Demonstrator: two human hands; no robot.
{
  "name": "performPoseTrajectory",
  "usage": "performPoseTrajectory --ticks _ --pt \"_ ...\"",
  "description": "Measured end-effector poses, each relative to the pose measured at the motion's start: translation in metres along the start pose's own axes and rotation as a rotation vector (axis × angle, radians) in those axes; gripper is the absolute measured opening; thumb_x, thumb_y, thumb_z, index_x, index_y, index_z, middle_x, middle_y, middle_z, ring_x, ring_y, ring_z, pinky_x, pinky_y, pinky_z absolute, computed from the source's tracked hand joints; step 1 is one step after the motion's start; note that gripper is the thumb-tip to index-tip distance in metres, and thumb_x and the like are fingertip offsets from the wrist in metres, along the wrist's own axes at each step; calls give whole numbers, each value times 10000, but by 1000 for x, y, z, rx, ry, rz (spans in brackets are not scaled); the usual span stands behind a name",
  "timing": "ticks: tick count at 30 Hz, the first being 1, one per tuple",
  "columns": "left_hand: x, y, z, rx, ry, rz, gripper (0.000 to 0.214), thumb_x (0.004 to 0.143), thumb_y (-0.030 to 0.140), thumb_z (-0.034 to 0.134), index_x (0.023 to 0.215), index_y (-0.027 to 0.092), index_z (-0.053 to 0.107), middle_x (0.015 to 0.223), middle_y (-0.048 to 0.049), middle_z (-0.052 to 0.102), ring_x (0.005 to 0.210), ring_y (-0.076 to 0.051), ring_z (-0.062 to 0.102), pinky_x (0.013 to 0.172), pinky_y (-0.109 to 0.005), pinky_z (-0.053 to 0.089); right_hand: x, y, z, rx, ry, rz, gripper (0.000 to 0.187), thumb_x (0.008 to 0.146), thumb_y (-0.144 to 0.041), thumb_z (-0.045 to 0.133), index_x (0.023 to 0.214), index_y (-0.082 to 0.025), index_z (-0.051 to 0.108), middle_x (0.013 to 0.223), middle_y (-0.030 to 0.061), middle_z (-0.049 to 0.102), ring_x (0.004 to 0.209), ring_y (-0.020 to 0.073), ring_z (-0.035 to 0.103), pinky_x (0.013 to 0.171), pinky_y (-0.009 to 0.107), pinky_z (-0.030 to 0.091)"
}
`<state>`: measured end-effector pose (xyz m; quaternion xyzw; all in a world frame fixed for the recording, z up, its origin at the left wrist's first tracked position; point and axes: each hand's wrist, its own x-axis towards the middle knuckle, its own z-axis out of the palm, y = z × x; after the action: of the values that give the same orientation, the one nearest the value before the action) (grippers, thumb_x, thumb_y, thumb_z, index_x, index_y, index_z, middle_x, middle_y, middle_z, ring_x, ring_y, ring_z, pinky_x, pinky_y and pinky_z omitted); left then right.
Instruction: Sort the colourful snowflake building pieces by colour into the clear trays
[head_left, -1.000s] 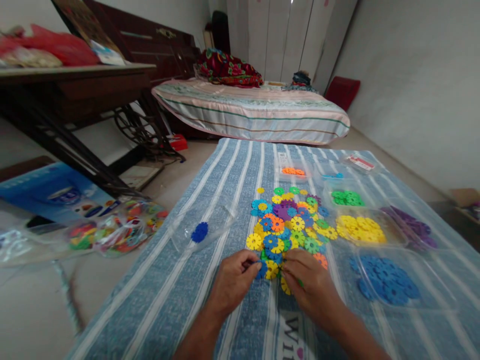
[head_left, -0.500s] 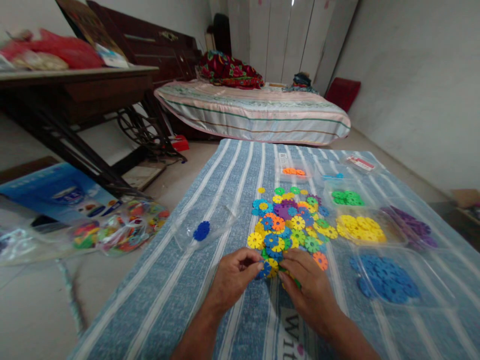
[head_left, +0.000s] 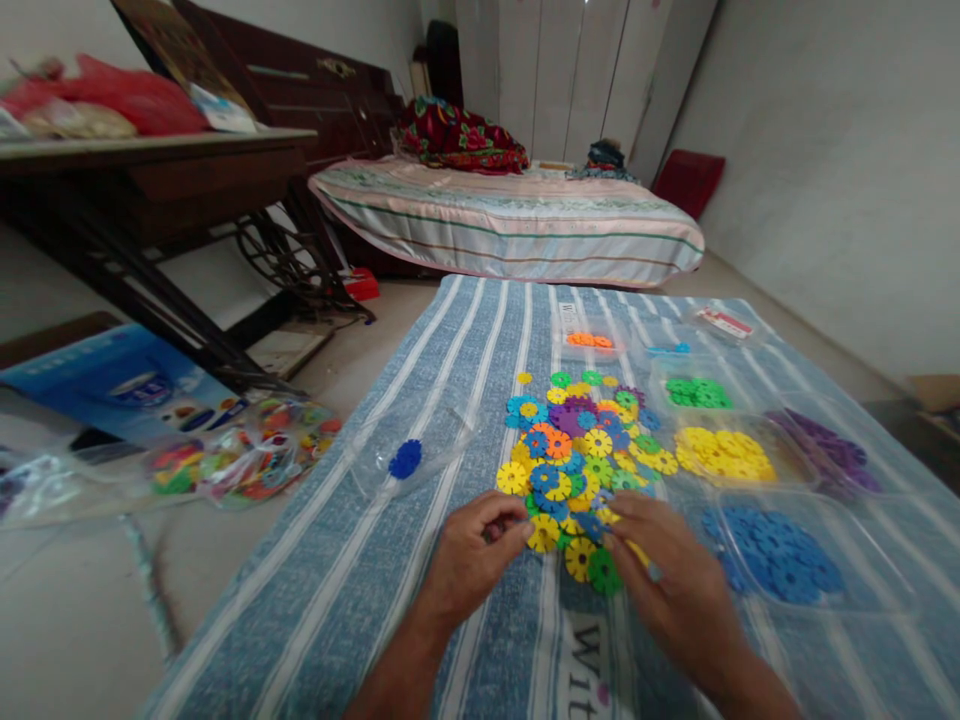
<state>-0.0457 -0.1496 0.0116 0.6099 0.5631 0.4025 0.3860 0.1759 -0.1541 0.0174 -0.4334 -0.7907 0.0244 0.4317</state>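
Observation:
A heap of coloured plastic snowflake discs (head_left: 577, 440) lies on a blue striped mat (head_left: 465, 340). My left hand (head_left: 472, 560) sits at the heap's near left edge, fingers curled in a pinch; what they hold is hidden. My right hand (head_left: 675, 585) is at the near right edge with fingers stretched out over a blue disc (head_left: 592, 525). It is next to a yellow disc (head_left: 579, 557) and a green disc (head_left: 604, 572). Clear trays to the right hold sorted yellow discs (head_left: 720, 455) and blue discs (head_left: 772, 555).
More trays hold green discs (head_left: 694, 393), purple discs (head_left: 832, 455) and orange discs (head_left: 589, 342). Left of the heap, a clear tray (head_left: 435, 440) holds one blue disc. A bag of mixed discs (head_left: 247, 460) lies on the floor, near a dark table (head_left: 150, 170). A mattress (head_left: 510, 220) is behind.
My right hand has slid right and opened out, leaving a yellow and a green disc uncovered at the heap's near edge. My left hand has stayed put, still pinched.

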Motion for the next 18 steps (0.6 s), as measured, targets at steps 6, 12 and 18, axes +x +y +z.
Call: performPoseTrajectory --ticks 6,12,18 --pt "2 -9 7 246 25 64 151 762 231 594 885 182 667 823 -13 627 677 -114 576 637 -227 463 -7 62 -69 -514 120 94 230 883 -375 507 832 -185 625 914 89 677 882 233 643 843 416 507" --pt "1 -6 10 382 -43 98 108 780 242 579 810 186 666 782 -13 604 719 -132 587 664 -237 458 -31 93 -93 -792 37 155 413 905 -499 387 751 -187 610 824 104 676 738 258 636 684 414 508" --pt "2 -3 9 367 -70 85 114 764 204 562 682 184 639 688 8 553 643 -111 540 603 -220 417 -23 58 -59 -504 115 -14 185 884 -328 535 814 -175 610 864 86 670 839 217 636 806 394 509"
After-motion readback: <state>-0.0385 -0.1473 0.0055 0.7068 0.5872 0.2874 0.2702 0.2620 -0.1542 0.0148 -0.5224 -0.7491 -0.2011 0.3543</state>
